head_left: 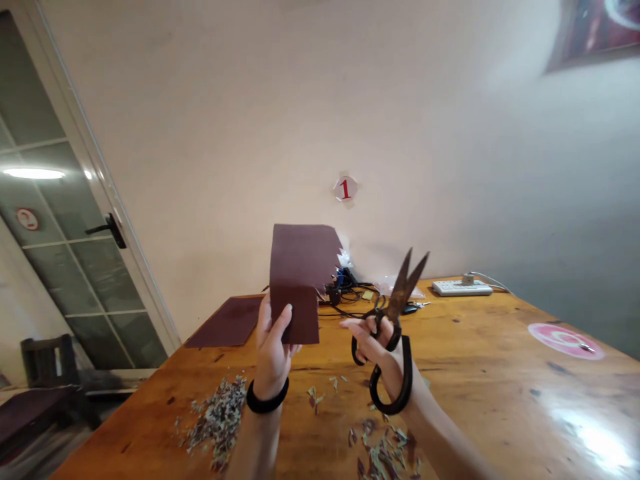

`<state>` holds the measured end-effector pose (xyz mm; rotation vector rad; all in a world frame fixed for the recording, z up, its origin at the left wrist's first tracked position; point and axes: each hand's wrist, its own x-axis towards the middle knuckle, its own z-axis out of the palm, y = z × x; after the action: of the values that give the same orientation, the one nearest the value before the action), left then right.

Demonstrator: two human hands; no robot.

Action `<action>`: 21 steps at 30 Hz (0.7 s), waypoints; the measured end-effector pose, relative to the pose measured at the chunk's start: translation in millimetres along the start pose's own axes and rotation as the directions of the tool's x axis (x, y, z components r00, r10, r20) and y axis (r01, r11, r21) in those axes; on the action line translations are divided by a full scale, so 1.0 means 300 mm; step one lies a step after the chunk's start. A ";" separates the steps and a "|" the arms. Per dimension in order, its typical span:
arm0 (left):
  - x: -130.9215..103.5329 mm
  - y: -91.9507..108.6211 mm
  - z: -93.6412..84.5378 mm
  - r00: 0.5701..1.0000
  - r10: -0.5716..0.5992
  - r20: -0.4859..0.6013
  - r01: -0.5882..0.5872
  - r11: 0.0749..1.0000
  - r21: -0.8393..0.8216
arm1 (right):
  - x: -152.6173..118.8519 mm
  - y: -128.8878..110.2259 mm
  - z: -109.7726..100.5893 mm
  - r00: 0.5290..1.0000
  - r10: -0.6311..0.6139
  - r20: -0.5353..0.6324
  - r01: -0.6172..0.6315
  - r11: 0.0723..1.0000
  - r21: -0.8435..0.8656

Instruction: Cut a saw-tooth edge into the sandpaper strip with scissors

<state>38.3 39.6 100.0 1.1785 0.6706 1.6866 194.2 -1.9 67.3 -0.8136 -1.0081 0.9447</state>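
Note:
My left hand (275,347) grips a maroon sheet (303,280) near its lower edge, thumb on the front face. The sheet is held upright above the table, and its right edge is jagged with cuts. To the right, my right hand (377,343) holds a pair of scissors (400,300) with large black handles. Their dark blades point upward, spread apart and clear of the sheet. Small cut scraps (385,453) lie on the table below my right hand, and a pile of greyish shreds (220,420) sits left of my left wrist.
Another maroon sheet (227,322) lies flat at the table's back left. Tangled black cables (345,293) are behind the held sheet. A white power strip (461,288) stands at the back right, near a pink round sticker (565,340) on the wooden table (475,373).

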 end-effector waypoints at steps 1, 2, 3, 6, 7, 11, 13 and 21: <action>-0.010 -0.010 0.013 1.000 -0.008 0.019 0.008 1.000 0.009 | 0.004 -0.007 -0.004 0.999 -0.030 -0.033 0.031 0.999 0.025; -0.020 -0.021 0.024 0.999 -0.017 0.033 0.017 1.000 0.023 | 0.008 -0.013 -0.009 0.997 -0.055 -0.060 0.058 0.997 0.044; -0.027 -0.033 0.033 0.999 -0.025 0.045 0.023 0.999 0.042 | 0.011 -0.018 -0.016 0.994 -0.074 -0.082 0.079 0.995 0.055; -0.042 -0.066 0.049 0.998 -0.015 0.063 0.009 0.995 0.103 | 0.023 -0.024 -0.031 0.988 -0.098 -0.122 0.107 0.992 0.068; -0.045 -0.075 0.052 0.998 -0.005 0.068 -0.002 0.994 0.113 | 0.027 -0.022 -0.034 0.986 -0.099 -0.131 0.109 0.992 0.069; -0.053 -0.093 0.062 0.991 -0.006 0.131 -0.011 0.992 0.127 | 0.042 -0.007 -0.035 0.979 -0.100 -0.179 0.115 0.990 0.078; -0.055 -0.096 0.064 0.989 -0.006 0.148 -0.015 0.990 0.138 | 0.048 -0.001 -0.035 0.975 -0.096 -0.200 0.113 0.990 0.079; -0.041 -0.092 0.042 0.996 0.010 0.089 -0.024 0.987 0.156 | 0.047 -0.007 -0.044 0.981 -0.091 -0.171 0.105 0.991 0.079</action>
<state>61.7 38.7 77.1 1.3643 0.7514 1.6092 210.2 8.5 69.4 -0.7497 -0.8473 0.8165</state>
